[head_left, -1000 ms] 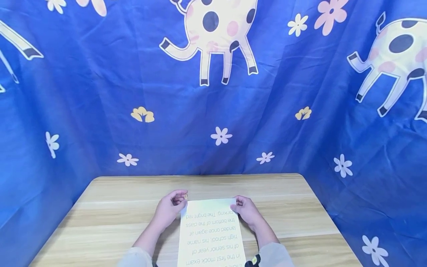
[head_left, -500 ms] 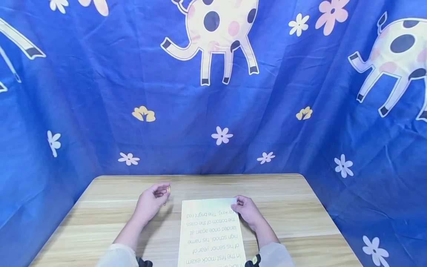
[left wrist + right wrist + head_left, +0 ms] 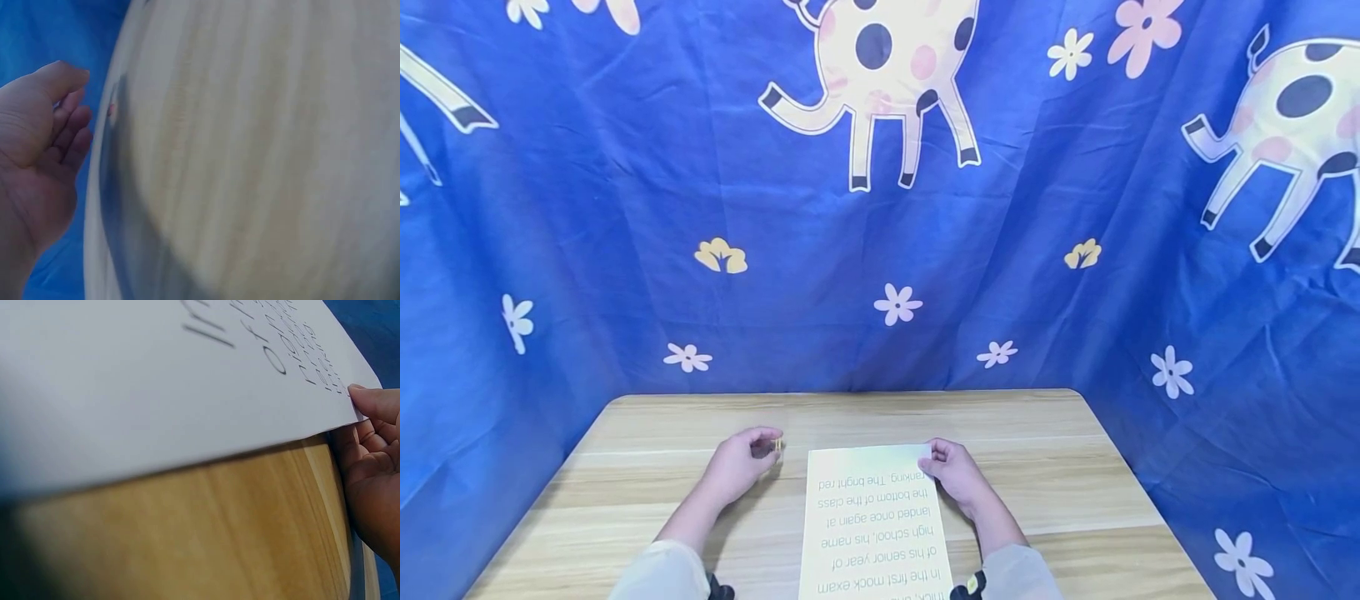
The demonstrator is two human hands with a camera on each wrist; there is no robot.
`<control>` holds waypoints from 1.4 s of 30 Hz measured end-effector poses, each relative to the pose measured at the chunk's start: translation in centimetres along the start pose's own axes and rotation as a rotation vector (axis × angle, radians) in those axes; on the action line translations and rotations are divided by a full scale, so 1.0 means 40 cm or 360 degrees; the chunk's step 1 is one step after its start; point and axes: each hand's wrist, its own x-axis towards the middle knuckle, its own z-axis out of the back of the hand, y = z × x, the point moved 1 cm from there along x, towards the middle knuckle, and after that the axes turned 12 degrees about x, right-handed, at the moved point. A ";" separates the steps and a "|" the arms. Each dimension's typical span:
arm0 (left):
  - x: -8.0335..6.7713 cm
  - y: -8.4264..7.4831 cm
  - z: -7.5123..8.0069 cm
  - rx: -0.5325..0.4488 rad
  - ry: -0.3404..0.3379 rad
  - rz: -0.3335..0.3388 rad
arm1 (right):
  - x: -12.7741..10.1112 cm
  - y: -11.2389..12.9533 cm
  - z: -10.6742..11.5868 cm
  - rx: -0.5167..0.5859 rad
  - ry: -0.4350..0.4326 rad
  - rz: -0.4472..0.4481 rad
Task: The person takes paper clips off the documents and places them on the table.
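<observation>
A white sheet of paper (image 3: 872, 521) with large printed text, upside down in the head view, extends down past the lower frame edge. At its far right corner, my right hand (image 3: 955, 469) pinches it, thumb (image 3: 375, 403) on top and fingers beneath in the right wrist view. To the left of the paper and apart from it is my left hand (image 3: 741, 467). Between its thumb and forefinger shows a small gold-coloured piece (image 3: 778, 445), too small to name. The left wrist view shows the left hand (image 3: 44, 137) with bent fingers; the gold piece cannot be made out there.
Everything is over a light wood-grain table (image 3: 1045, 467). A blue curtain (image 3: 790, 325) with cows and flowers hangs behind and at both sides. In the left wrist view a tiny reddish spot (image 3: 111, 110) shows near the table edge.
My left hand has moved left from the paper's far left corner with the gold piece, then slightly nearer the body. My right hand and the paper have stayed put.
</observation>
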 end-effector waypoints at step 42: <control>0.017 0.016 -0.018 -0.0063 0.0160 -0.0086 | 0.000 0.004 0.005 -0.0011 0.0011 -0.0013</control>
